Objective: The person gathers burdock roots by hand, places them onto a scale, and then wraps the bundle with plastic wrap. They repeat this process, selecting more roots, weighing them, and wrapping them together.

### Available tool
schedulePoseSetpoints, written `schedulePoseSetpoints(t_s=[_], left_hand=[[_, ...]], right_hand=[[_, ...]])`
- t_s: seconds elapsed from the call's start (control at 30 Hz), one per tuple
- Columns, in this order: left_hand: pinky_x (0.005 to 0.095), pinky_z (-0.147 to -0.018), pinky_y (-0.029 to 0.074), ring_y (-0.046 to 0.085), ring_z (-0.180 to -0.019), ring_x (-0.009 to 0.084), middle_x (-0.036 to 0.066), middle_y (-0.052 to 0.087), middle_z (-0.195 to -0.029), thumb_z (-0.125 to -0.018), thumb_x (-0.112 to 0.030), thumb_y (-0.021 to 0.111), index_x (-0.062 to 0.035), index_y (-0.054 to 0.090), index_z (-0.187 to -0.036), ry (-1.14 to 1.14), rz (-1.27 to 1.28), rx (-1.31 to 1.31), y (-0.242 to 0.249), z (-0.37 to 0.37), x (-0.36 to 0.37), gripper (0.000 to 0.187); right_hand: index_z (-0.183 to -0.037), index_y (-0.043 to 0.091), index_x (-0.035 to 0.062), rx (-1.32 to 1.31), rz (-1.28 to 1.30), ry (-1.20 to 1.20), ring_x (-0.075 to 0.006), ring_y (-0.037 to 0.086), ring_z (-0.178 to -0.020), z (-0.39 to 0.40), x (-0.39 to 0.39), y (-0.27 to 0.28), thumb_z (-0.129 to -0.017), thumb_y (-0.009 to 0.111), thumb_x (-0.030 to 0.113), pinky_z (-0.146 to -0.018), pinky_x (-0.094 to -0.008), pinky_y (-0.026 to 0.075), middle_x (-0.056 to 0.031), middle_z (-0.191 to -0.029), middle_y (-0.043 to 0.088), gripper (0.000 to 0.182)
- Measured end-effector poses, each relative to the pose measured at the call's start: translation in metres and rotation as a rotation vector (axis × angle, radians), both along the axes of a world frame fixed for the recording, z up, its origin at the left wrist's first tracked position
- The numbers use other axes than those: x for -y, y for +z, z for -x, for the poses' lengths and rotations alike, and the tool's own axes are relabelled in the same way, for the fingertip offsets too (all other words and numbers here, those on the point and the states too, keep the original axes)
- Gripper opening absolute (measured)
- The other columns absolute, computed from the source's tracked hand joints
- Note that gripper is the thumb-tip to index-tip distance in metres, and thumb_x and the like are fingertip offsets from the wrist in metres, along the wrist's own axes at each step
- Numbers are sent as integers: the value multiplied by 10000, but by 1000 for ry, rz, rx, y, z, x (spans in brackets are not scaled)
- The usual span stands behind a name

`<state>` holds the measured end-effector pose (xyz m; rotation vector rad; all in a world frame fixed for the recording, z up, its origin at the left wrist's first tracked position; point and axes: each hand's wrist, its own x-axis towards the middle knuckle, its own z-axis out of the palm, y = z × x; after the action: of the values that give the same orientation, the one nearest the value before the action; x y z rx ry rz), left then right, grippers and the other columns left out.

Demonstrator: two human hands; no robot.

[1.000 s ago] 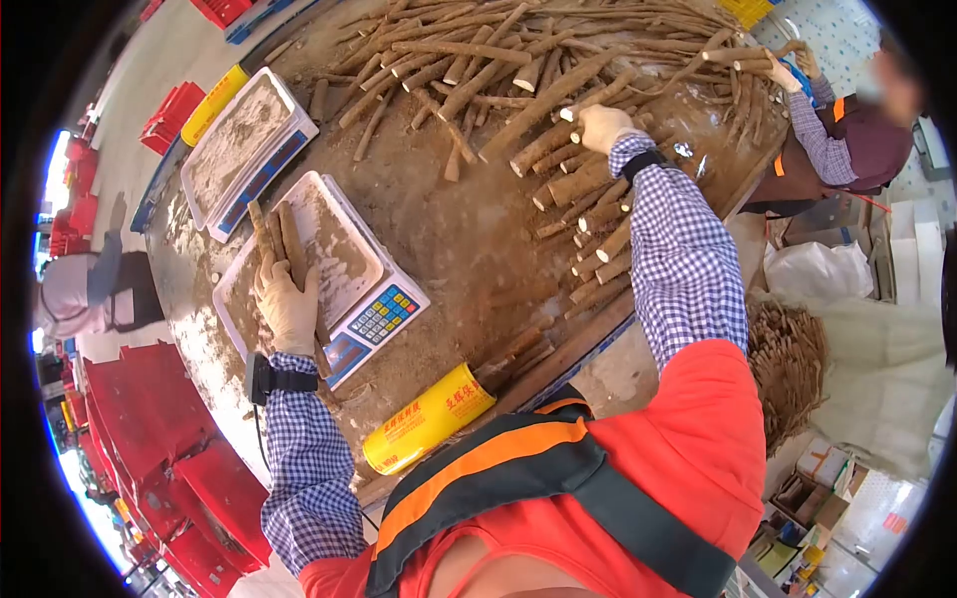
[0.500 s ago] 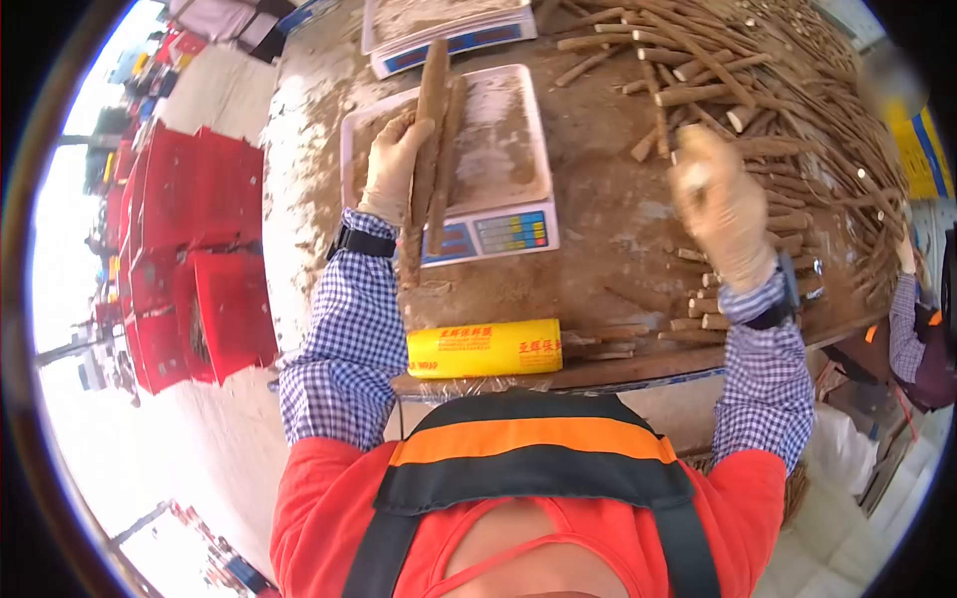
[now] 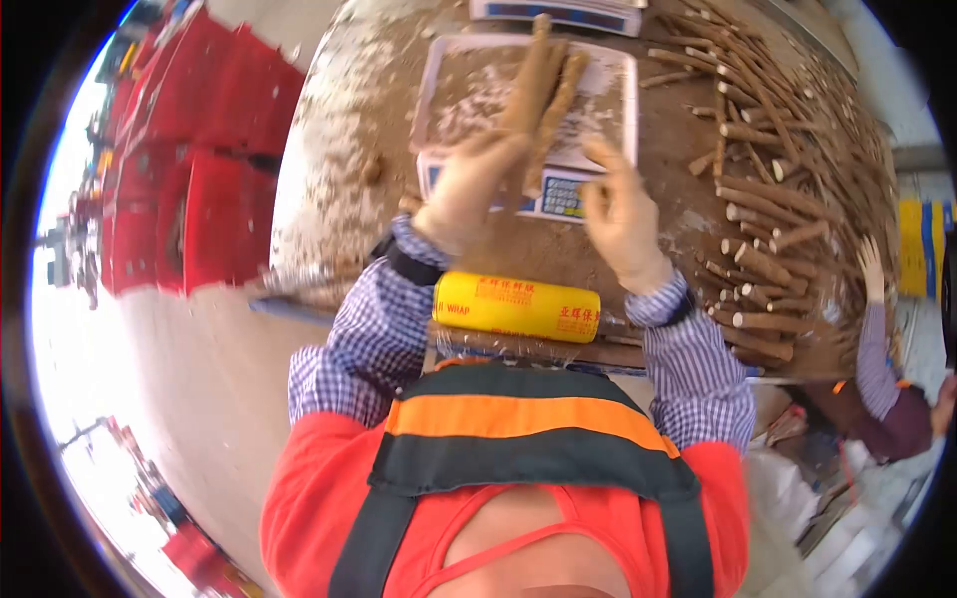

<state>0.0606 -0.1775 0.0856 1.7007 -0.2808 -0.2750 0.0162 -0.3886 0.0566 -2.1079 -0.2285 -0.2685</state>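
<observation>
Long brown roots point(image 3: 554, 105) slant over the pan of a white scale point(image 3: 626, 100), above its keypad. My left hand point(image 3: 469, 189), gloved and somewhat blurred, is wrapped round their lower part. Just right of the roots, my right hand point(image 3: 623, 214) is raised over the scale's front edge, gloved, with thumb and fingers apart and nothing between them. A yellow roll of wrap point(image 3: 516, 307) lies at the table's near edge, below both hands.
Many cut roots point(image 3: 773, 204) are heaped on the right of the brown table point(image 3: 339, 189). Behind stands a second scale point(image 3: 558, 14). Red crates point(image 3: 224, 224) are at the left. Another person's hand point(image 3: 871, 261) reaches to the heap from the far right.
My right hand has come left from the root heap to beside the held roots, and its fingers now show apart. The view has shifted, so the scale appears further right.
</observation>
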Motion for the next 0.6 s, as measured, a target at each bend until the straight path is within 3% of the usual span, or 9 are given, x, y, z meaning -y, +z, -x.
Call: schedulePoseSetpoints(t_s=[0.07, 0.1, 0.13, 0.17, 0.27, 0.33, 0.4, 0.47, 0.6], left_hand=[[345, -776, 531, 641, -915, 294, 183, 613, -1085, -844, -79, 603, 34, 602, -1151, -134, -183, 547, -31, 18, 25, 328], [350, -837, 511, 623, -981, 301, 192, 606, -1120, -899, -133, 579, 37, 627, -1122, -57, 100, 221, -11, 39, 50, 284], [335, -890, 487, 600, -1036, 276, 191, 613, -1109, -940, -175, 549, 43, 650, -1086, 142, 176, -8, -36, 44, 77, 282], [346, -912, 477, 589, -1057, 279, 185, 629, -1076, -936, -187, 563, 26, 668, -1062, 125, 277, 3, -42, 43, 86, 269], [383, -942, 453, 588, -1056, 285, 147, 629, -1121, -913, -219, 588, -27, 692, -1062, 53, -63, 415, -37, 33, 80, 265], [413, -890, 475, 585, -1070, 280, 134, 638, -1106, -900, -241, 596, -62, 701, -1047, 43, -161, 431, -33, 22, 70, 255], [414, -897, 458, 583, -1082, 262, 121, 631, -1132, -902, -253, 586, -83, 687, -1066, 134, -549, 547, -30, 3, 64, 257], [454, -1030, 367, 494, -1219, 242, 120, 535, -1310, -903, -218, 561, -74, 612, -1219, 34, -888, 387, -21, -20, 57, 351], [544, -1093, 279, 396, -1329, 291, 145, 515, -1312, -914, -195, 525, -96, 464, -1413, -23, -1189, 468, -37, -64, 61, 512]], right_hand=[[-1343, 451, -18, -252, -331, 75, -154, 579, -1057, 18, -4, 3, -993, 522, 278, -878, -283, 486, -137, -1267, 562, 464], [-1332, 458, -31, -243, -315, 137, -166, 543, -1076, 28, -9, 6, -996, 526, 320, -911, -280, 460, -115, -1217, 559, 491], [-1322, 468, -31, -470, -407, -21, -159, 544, -1050, 38, -10, 4, -985, 548, 330, -905, -266, 453, -120, -1201, 560, 501], [-1311, 478, -29, -486, -523, -81, -172, 554, -1048, 44, -8, 1, -979, 558, 322, -891, -279, 458, -110, -1175, 580, 490], [-1283, 522, -16, -465, -657, -228, -141, 569, -968, 45, 13, -16, -971, 575, 297, -814, -261, 461, -67, -1100, 616, 446], [-1276, 538, -17, -532, -488, -286, -107, 559, -868, 37, 16, 3, -974, 565, 272, -727, -242, 451, -55, -1043, 631, 419], [-1272, 542, -21, -556, -394, -297, -89, 541, -773, 19, 13, 7, -976, 546, 241, -649, -238, 433, -54, -986, 641, 395], [-1233, 556, -43, -480, -358, -283, -119, 562, -761, -6, 12, -11, -949, 566, 249, -656, -264, 462, -78, -976, 647, 407], [-1124, 585, -59, -293, 13, -372, -301, 645, -910, -63, -1, -42, -869, 631, 301, -803, -381, 493, -200, -984, 672, 443]])
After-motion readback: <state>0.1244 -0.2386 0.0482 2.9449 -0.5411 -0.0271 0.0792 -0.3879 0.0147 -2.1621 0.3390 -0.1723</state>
